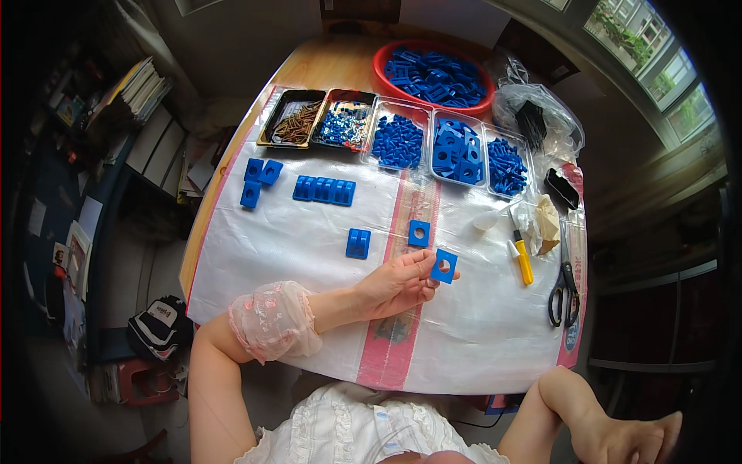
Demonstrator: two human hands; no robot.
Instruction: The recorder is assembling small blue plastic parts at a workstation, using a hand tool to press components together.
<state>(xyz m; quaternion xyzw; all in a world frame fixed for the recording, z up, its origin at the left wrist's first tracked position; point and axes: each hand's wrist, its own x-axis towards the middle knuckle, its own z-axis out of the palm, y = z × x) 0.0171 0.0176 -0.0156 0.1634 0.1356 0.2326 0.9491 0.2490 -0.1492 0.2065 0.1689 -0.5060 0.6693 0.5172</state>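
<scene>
My left hand [398, 284] reaches across the middle of the table, its fingertips pinching a blue square plastic piece with a round hole [451, 271]. Just behind it a similar blue holed piece [416, 239] lies on the sheet. Left of that stands a blue ribbed block [358, 243]. Farther back is a row of several joined blue blocks [324, 190], and several loose blue holed pieces [250, 194] lie at the far left. My right hand [630, 441] hangs off the table at the lower right, with nothing visible in it; its fingers are apart, partly cut off by the picture's edge.
At the back stand trays of brown screws [297, 125], small metal parts [345, 122], blue cone-shaped pieces [398, 141], holed blue pieces [457, 151] and more small blue parts [506, 166]. Behind them sits a red basin [491, 87]. Black scissors [566, 290] and a yellow tool [525, 267] lie right.
</scene>
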